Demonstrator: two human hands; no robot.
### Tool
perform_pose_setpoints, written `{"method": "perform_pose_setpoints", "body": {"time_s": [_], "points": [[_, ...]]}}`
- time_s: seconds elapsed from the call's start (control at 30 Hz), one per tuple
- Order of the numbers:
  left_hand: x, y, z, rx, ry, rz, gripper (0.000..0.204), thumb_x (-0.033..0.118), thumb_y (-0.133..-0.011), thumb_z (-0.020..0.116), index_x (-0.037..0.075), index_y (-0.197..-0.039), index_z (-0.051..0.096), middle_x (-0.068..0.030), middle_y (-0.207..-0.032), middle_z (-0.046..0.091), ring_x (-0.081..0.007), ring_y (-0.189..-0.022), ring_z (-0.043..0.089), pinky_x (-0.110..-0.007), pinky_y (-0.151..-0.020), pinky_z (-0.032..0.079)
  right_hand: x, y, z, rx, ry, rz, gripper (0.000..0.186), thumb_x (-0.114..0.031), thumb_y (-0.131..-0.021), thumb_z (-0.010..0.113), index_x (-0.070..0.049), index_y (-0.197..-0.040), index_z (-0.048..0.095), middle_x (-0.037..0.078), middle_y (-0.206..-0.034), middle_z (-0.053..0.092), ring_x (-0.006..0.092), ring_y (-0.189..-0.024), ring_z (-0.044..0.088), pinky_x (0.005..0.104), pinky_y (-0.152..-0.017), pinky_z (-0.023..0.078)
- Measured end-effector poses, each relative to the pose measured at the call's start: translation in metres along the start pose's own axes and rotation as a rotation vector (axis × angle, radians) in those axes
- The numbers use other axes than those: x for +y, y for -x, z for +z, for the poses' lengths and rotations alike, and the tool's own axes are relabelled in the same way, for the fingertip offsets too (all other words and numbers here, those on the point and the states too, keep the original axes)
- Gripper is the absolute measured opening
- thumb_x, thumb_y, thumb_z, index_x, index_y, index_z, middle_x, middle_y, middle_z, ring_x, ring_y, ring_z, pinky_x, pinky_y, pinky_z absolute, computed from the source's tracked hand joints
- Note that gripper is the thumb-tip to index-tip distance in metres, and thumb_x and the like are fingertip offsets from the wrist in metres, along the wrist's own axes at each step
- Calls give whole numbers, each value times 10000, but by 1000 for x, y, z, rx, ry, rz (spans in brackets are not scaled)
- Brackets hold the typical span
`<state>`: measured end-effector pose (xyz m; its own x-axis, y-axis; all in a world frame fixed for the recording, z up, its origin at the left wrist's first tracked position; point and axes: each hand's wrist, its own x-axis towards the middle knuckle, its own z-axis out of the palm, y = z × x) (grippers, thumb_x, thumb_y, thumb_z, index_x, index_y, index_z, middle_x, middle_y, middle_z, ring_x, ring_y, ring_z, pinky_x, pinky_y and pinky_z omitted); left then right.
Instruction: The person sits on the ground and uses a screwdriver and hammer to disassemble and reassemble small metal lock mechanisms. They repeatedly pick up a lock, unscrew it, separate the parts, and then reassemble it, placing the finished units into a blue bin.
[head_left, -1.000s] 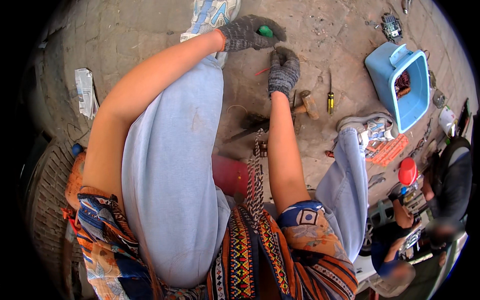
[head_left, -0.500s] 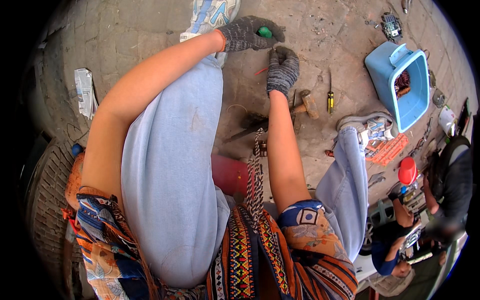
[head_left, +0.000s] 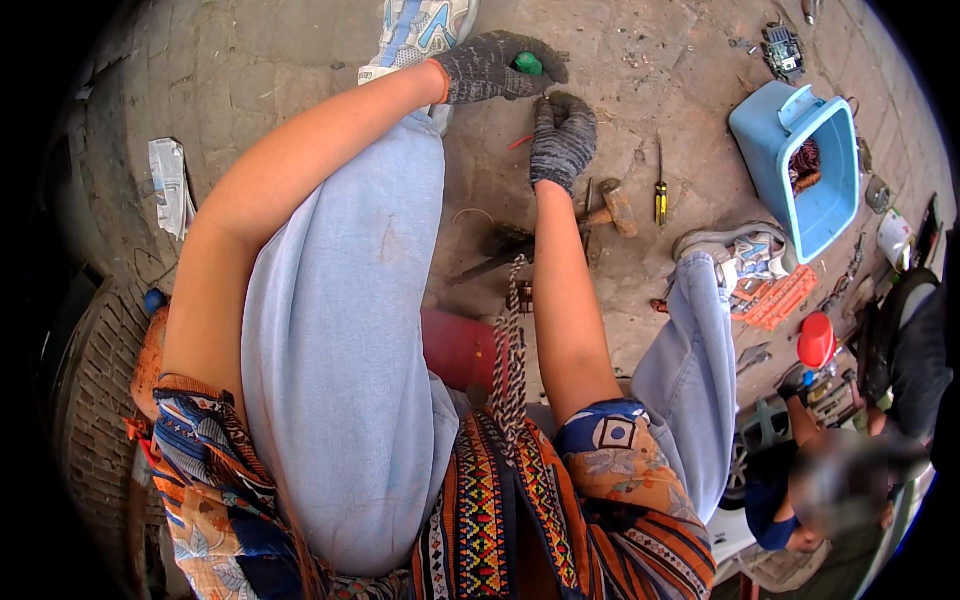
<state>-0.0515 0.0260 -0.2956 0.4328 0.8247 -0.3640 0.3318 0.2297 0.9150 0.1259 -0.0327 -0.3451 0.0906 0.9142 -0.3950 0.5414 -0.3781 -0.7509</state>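
Observation:
My left hand point(head_left: 490, 70), in a dark grey knit glove with an orange cuff, is closed around a small green rounded thing point(head_left: 528, 64). Only part of that thing shows between the fingers. Just below it my right hand point(head_left: 564, 140), gloved in the same grey, has its fingers curled together in a pinch. Whatever they grip is too small or hidden to name. The two hands nearly meet above the paved ground. Beside my right wrist lies a hammer point(head_left: 620, 208), and farther right a screwdriver point(head_left: 661, 200) with a yellow and black handle.
A light blue plastic bin point(head_left: 775, 130) holding reddish-brown coiled material stands at the right. An orange tool tray point(head_left: 775, 300) and a red bowl point(head_left: 816, 340) lie near my right shoe point(head_left: 750, 250). Folded paper point(head_left: 172, 185) is at the left. Other people work at the lower right.
My hands have hardly moved and keep the same grip. At the lower right, the people in the background have shifted their positions.

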Motion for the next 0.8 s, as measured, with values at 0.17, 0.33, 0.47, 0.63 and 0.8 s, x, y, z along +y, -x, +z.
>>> {"method": "perform_pose_setpoints", "body": {"time_s": [0.17,0.33,0.47,0.63,0.8], "points": [[4,-1,0,6,-74,5,256,158,-875,636,115,-1128,628,-14,-1127,639,-124,-1023,588,-295,-935,471,16,-3,5,31,37,-104,193,-129,-801,669,-22,-959,641,156,-923,634,291,-845,620,383,-800,482],[3,2,0,22,-59,11,247,167,-875,634,116,-1117,633,-18,-1123,640,-134,-1031,589,-300,-940,469,18,-3,7,19,101,-141,204,-152,-798,659,-37,-966,645,163,-936,627,340,-893,587,415,-837,458],[2,-1,3,29,-124,70,247,161,-871,636,115,-1113,634,-26,-1117,640,-142,-1037,589,-301,-942,465,18,-3,8,37,91,-82,202,-141,-798,662,-33,-968,642,168,-933,624,330,-890,592,410,-820,466],[-1,-5,10,44,-87,87,218,142,-867,635,102,-1081,636,-28,-1092,639,-149,-1033,590,-304,-936,461,2,23,-9,204,-71,-71,263,-117,-790,678,7,-1010,606,168,-972,603,291,-877,600,383,-796,483],[-12,4,18,87,-57,125,176,125,-868,626,91,-1041,629,-31,-1035,630,-149,-980,593,-305,-897,470,3,97,-42,538,354,372,359,-115,-783,700,20,-1072,532,160,-991,578,265,-877,596,366,-809,491]]}}
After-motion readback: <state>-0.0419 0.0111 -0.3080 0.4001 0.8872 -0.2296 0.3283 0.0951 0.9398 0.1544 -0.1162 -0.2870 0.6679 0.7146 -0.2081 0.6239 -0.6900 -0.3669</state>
